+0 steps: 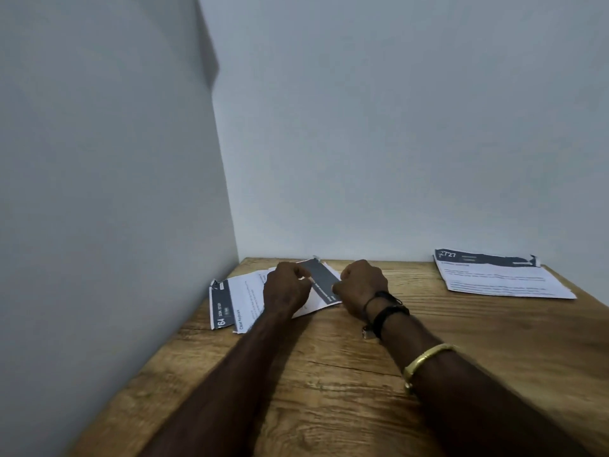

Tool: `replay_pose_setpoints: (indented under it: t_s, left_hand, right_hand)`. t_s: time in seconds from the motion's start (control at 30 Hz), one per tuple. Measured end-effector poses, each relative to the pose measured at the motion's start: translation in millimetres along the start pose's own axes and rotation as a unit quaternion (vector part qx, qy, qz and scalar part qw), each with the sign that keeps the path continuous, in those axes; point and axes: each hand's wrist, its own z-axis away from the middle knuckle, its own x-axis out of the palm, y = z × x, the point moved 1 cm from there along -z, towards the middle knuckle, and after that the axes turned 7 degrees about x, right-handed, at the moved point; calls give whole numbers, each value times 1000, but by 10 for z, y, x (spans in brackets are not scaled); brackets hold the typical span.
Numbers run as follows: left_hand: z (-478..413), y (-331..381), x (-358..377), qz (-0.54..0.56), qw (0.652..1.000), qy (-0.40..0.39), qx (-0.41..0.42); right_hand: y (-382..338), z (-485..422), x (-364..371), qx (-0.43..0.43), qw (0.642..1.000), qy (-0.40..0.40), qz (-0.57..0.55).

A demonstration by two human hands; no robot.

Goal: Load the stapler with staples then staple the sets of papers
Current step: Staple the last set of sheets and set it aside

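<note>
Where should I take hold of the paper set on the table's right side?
Pinch its near edge, coming from the front: the paper set lies flat on the table with its far edge by the wall, so the near side looks easiest to reach.

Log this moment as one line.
left hand: curled over left paper set, grip unclear | right hand: curled at same set, grip unclear | second paper set: far right, apart from hands | stapler: not visible
</note>
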Motion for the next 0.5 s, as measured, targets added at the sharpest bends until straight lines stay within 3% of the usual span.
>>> replay_pose_setpoints:
  t_s: [0.27, 0.5]
  left_hand:
    - [-69, -232, 48, -32, 998, -35, -32]
    - [-101, -226, 67, -12, 1000, -15, -19]
  right_hand:
    - [14, -234, 183, 65, 996, -4, 55]
    - [7, -293, 185, 66, 997, -8, -35]
